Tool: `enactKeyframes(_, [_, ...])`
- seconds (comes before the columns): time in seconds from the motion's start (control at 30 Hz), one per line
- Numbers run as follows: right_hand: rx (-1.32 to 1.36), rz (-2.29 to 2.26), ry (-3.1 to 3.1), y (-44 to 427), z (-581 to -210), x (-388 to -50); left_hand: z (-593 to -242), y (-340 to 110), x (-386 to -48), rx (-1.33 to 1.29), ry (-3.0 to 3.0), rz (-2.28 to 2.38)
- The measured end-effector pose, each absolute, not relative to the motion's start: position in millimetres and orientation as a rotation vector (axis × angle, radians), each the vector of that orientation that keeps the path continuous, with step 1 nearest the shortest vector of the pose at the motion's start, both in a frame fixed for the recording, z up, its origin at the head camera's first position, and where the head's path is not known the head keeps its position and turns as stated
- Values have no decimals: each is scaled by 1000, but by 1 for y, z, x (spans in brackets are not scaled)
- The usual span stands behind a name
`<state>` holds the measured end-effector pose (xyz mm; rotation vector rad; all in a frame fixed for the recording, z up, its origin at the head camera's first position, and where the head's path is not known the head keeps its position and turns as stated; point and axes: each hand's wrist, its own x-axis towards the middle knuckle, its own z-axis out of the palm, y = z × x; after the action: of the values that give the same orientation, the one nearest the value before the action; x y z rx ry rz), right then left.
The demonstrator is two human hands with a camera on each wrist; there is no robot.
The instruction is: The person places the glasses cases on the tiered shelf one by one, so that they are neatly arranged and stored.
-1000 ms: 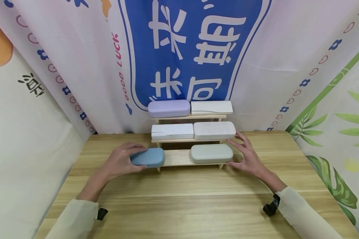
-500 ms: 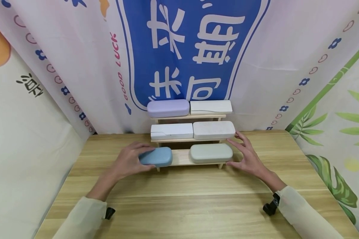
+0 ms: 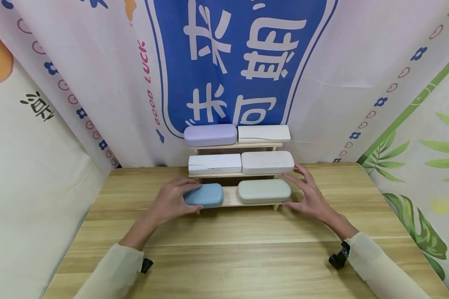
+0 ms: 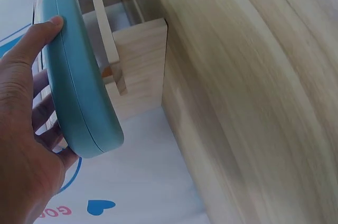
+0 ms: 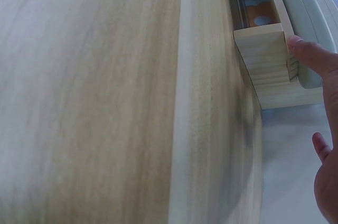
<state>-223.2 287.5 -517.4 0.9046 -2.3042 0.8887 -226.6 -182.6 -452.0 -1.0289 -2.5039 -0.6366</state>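
Note:
My left hand [image 3: 175, 198] holds a blue glasses case [image 3: 208, 196] by its left end, thumb along the front and fingers behind. The case sits over the left part of the bottom shelf of a three-step wooden stand [image 3: 230, 197]; in the left wrist view the blue case [image 4: 79, 86] appears tilted off the shelf. Beside the stand's right end is my right hand [image 3: 307, 197], fingers spread, the thumb [image 5: 309, 54] touching the bottom shelf's end. A pale green glasses case [image 3: 264, 191] lies right of the blue one, with a short gap between them.
On the middle shelf lie a white case [image 3: 215, 164] and a speckled off-white case [image 3: 267, 162]. The top shelf bears a lilac case [image 3: 210, 135] and another white case [image 3: 264, 133]. A printed curtain [image 3: 336, 83] hangs behind the wooden table [image 3: 232, 257].
My left hand has moved right with the blue glasses case, bringing it further over the bottom shelf and closer to the pale green case. The right hand stays where it was.

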Motion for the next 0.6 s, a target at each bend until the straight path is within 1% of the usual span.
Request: enactKeyframes(0.6, [888,865,-2302,287,-517,-222,-457,-162,-229,-997,-2507,-624])
